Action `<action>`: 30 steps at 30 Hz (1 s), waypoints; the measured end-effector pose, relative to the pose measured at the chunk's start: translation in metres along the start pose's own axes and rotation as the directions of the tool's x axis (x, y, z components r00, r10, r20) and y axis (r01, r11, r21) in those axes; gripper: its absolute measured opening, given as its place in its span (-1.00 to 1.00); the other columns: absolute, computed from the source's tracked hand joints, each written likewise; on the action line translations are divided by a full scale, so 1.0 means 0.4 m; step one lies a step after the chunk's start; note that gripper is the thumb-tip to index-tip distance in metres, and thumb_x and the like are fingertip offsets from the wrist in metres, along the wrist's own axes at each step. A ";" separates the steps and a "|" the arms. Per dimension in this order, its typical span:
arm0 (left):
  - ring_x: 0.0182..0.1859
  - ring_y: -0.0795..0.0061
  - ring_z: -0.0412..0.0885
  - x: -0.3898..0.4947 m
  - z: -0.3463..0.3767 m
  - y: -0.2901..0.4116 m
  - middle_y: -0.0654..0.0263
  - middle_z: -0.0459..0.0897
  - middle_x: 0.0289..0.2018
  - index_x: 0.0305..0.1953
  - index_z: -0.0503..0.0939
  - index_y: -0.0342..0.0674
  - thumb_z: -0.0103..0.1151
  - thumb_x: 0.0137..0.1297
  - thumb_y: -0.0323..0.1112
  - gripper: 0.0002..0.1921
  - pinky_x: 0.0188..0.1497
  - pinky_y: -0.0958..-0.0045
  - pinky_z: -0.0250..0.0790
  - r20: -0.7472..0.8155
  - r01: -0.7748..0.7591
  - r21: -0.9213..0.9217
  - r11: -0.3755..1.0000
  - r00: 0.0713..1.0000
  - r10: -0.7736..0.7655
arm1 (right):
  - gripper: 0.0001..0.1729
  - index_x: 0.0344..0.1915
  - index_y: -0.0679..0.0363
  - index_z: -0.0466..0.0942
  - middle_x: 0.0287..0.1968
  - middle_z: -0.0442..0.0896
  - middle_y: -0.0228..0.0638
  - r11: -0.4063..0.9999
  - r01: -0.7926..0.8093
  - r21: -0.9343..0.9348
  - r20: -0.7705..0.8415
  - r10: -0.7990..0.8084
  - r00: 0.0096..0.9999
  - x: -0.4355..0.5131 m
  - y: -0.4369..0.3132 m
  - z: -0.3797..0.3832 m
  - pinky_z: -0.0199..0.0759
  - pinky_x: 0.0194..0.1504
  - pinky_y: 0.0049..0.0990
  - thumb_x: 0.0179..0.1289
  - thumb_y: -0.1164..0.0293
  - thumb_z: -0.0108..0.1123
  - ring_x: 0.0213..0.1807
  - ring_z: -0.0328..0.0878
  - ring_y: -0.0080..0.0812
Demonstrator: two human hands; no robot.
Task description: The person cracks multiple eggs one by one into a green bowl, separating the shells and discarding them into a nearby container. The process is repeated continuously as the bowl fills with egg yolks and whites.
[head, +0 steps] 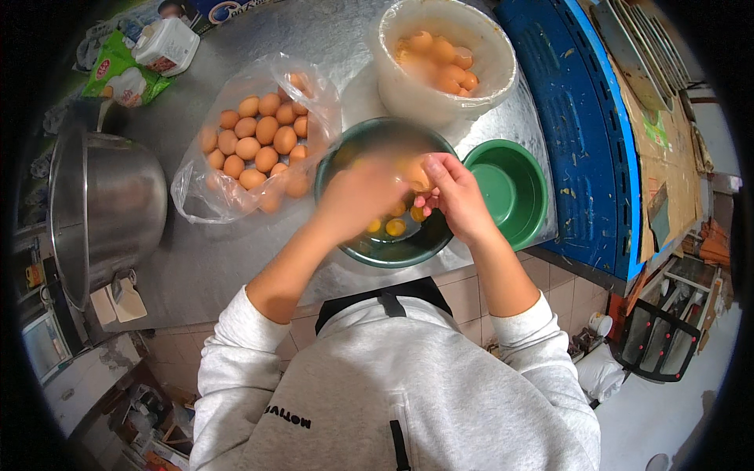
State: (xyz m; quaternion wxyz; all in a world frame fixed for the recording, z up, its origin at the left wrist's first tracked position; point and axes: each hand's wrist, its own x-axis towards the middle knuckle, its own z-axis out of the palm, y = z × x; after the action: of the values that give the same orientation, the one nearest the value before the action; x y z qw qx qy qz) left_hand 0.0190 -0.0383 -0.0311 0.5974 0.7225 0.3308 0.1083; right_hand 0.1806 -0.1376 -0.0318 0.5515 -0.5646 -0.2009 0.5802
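Observation:
Both hands are over a dark green bowl that holds several cracked eggs with yellow yolks. My right hand grips a brown egg or eggshell between thumb and fingers. Beside it, blurred, is my left hand; its fingertips are not clear, so what it holds cannot be told. Left of the bowl lies an open clear plastic bag of brown eggs. Behind the bowl stands a whitish bucket lined with plastic, with brown eggshells inside.
A small green basin adjoins the bowl's right side on the metal table. At the left rests a large steel bowl on its side. A green packet and a white tub lie back left. Blue metal equipment borders the right.

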 end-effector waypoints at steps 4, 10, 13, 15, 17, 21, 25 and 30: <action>-0.28 0.45 0.64 0.004 -0.013 0.032 0.17 0.66 -0.30 0.02 0.48 -0.30 0.21 0.18 -0.22 -0.58 -0.18 0.46 0.45 0.068 -0.144 0.137 0.980 0.988 0.136 | -0.62 -0.02 0.23 0.41 -0.32 0.58 -0.38 0.999 -0.006 -0.050 0.064 0.009 0.998 0.005 0.008 0.012 0.39 -0.51 -0.67 0.40 0.16 0.04 -0.48 0.52 -0.63; -0.23 0.31 0.66 0.002 -0.028 0.052 0.10 0.66 -0.27 0.00 0.48 -0.32 0.20 0.17 -0.20 -0.58 -0.16 0.40 0.46 0.011 0.024 0.158 0.987 1.000 -0.026 | -0.50 0.20 0.23 0.34 -0.19 0.61 -0.37 0.959 0.201 -0.198 0.149 -0.174 0.974 0.006 0.014 0.013 0.47 -0.32 -0.63 0.32 0.32 0.17 -0.30 0.53 -0.65; -0.26 0.24 0.67 0.002 -0.030 0.052 0.08 0.67 -0.30 -0.04 0.51 -0.32 0.19 0.16 -0.18 -0.59 -0.18 0.37 0.46 -0.009 -0.078 0.304 0.949 0.996 0.085 | -0.47 0.21 0.22 0.36 -0.15 0.61 -0.37 0.938 0.222 -0.266 0.178 -0.178 0.968 0.008 0.019 0.010 0.47 -0.24 -0.60 0.25 0.41 0.23 -0.24 0.54 -0.63; -0.28 0.19 0.66 0.002 -0.033 0.053 0.05 0.67 -0.34 -0.06 0.52 -0.31 0.18 0.15 -0.18 -0.61 -0.20 0.34 0.47 0.030 -0.135 0.352 0.926 0.991 0.133 | -0.51 0.16 0.23 0.41 -0.17 0.63 -0.35 0.916 0.254 -0.311 0.180 -0.206 0.962 0.010 0.019 0.011 0.48 -0.24 -0.59 0.22 0.44 0.25 -0.26 0.56 -0.61; -0.29 0.14 0.66 0.002 -0.035 0.054 0.03 0.66 -0.36 -0.08 0.53 -0.31 0.18 0.15 -0.17 -0.62 -0.21 0.31 0.47 0.043 -0.141 0.368 0.919 0.990 0.135 | -0.51 0.13 0.26 0.43 -0.19 0.64 -0.30 0.876 0.267 -0.402 0.166 -0.217 0.962 0.011 0.013 0.014 0.48 -0.24 -0.57 0.18 0.45 0.25 -0.28 0.57 -0.59; -0.28 0.05 0.64 0.010 -0.039 0.057 0.00 0.66 -0.37 -0.12 0.54 -0.33 0.18 0.14 -0.16 -0.62 -0.22 0.24 0.46 0.057 -0.094 0.436 0.895 0.995 0.076 | -0.50 0.07 0.32 0.44 -0.24 0.66 -0.21 0.799 0.235 -0.554 0.136 -0.192 0.972 0.008 -0.010 0.026 0.50 -0.23 -0.55 0.10 0.46 0.27 -0.32 0.60 -0.56; -0.28 0.04 0.64 0.018 -0.043 0.057 0.00 0.66 -0.38 -0.13 0.55 -0.32 0.17 0.14 -0.16 -0.63 -0.22 0.21 0.46 0.104 -0.198 0.553 0.809 0.980 0.168 | -0.49 0.05 0.33 0.44 -0.24 0.66 -0.19 0.753 0.237 -0.614 0.135 -0.195 0.971 0.012 -0.020 0.035 0.50 -0.21 -0.53 0.06 0.46 0.28 -0.31 0.61 -0.51; -0.29 0.03 0.63 0.017 -0.047 0.056 -0.01 0.65 -0.39 -0.14 0.56 -0.31 0.16 0.14 -0.17 -0.65 -0.22 0.21 0.45 0.099 -0.181 0.555 0.812 0.983 0.151 | -0.47 0.06 0.33 0.44 -0.24 0.66 -0.18 0.756 0.285 -0.589 0.165 -0.233 0.958 0.027 -0.009 0.036 0.49 -0.19 -0.52 0.02 0.47 0.28 -0.30 0.61 -0.49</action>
State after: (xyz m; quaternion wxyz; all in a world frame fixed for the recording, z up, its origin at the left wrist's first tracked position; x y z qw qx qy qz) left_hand 0.0219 -0.0208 -0.0067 0.3550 0.8946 0.2685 0.0398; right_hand 0.1721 -0.1215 -0.0292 0.4073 -0.6540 -0.4747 0.4256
